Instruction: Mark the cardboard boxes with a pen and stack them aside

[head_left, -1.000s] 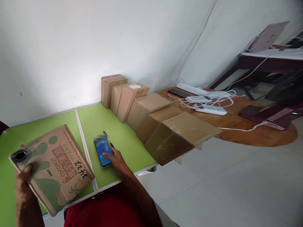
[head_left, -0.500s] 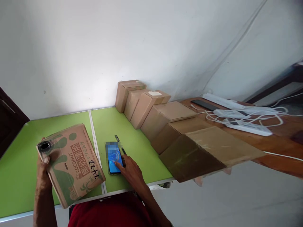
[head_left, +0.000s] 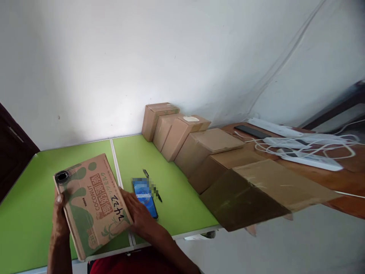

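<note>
A cardboard box [head_left: 94, 205] with green printing, the word COCONUT and a handwritten 2422 is held tilted over the green table [head_left: 25, 198]. A dark, torn-looking hole shows at its upper left corner. My left hand [head_left: 60, 217] grips the box's left side, thumb on the front. Against the right edge of the box lies my right hand [head_left: 139, 215], its fingers partly hidden behind the cardboard. Just beyond that hand a smartphone [head_left: 145, 198] rests on the table with its blue screen lit. Beside the phone is a black pen [head_left: 159, 196], partly blurred out.
Several closed cardboard boxes [head_left: 185, 129] stand in a row along the table's right side, from the wall to the front edge. Right of them, white power strips [head_left: 310, 158], tangled white cables and a black device [head_left: 252, 131] lie on a wooden surface.
My right hand has left the phone screen and moved left onto the box's right edge. My left hand still holds the box. The view has shifted slightly.
</note>
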### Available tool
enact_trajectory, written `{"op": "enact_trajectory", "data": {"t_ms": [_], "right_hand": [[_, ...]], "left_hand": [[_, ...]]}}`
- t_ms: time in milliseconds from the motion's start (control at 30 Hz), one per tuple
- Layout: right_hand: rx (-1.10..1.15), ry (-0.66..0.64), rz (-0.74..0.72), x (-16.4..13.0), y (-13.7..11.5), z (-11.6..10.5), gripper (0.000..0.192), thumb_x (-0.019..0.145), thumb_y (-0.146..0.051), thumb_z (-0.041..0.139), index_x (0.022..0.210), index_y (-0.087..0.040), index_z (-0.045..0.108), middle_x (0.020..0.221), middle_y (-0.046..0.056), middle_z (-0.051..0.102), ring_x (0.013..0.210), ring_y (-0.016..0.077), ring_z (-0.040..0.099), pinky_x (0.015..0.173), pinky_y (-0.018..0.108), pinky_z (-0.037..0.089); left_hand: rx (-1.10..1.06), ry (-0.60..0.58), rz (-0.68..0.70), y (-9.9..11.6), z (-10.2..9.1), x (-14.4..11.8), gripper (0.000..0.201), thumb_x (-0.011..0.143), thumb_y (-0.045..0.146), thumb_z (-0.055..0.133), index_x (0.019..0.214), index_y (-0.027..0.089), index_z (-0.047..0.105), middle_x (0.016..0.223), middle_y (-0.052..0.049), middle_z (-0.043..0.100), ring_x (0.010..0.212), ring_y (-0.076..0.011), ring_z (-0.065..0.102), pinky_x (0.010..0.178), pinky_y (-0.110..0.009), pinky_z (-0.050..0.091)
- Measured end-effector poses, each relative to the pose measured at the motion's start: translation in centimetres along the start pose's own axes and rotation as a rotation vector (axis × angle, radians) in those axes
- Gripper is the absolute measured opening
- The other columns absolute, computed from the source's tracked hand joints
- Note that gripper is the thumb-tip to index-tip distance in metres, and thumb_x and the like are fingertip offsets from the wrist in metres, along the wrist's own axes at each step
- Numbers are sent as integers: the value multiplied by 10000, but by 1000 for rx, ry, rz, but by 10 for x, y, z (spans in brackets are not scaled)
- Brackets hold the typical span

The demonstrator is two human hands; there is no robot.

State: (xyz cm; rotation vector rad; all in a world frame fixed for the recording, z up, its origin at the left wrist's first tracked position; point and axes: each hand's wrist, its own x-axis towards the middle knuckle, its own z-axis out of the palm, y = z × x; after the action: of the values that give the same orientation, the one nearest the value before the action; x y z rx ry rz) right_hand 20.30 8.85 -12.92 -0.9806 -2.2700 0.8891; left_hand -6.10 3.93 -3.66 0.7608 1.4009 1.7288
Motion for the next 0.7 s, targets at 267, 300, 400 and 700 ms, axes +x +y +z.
{"op": "enact_trajectory", "data": {"t_ms": [267, 300, 400, 700], "right_hand": [[370, -4, -178, 55, -21, 18, 1146, 796, -573, 1059, 1749, -295, 487, 1607, 158, 666, 1491, 401, 663, 1254, 581, 579], [416, 4, -166, 62, -28, 15, 1042, 818, -620, 1032, 1687, -299, 554, 1525, 136, 701, 1415, 382, 707, 1192, 561, 624], [523, 57, -105, 91, -52, 3, 861, 907, -712, 927, 1576, -260, 630, 1411, 135, 717, 1302, 351, 745, 1037, 491, 691], [356, 86, -87, 209, -83, -12, 796, 1130, -792, 530, 1656, -195, 569, 1488, 205, 676, 1212, 323, 774, 987, 521, 721]], "left_hand": [[-4, 181, -264, -1, -54, -12, 1233, 748, 1061, 678, 1653, 225, 632, 1448, -185, 810, 1441, -498, 708, 1154, -643, 642], [-7, 191, -256, 1, -61, -10, 1251, 763, 1067, 648, 1699, 240, 587, 1507, -175, 785, 1492, -490, 674, 1200, -636, 614], [-11, 267, -274, 9, -72, 6, 1337, 736, 1127, 556, 1724, 227, 558, 1523, -177, 776, 1556, -489, 617, 1253, -626, 574], [147, 182, 78, 21, -45, 87, 924, 883, 989, 552, 1536, 339, 620, 1614, -145, 645, 1339, -402, 734, 1194, -665, 593]]}}
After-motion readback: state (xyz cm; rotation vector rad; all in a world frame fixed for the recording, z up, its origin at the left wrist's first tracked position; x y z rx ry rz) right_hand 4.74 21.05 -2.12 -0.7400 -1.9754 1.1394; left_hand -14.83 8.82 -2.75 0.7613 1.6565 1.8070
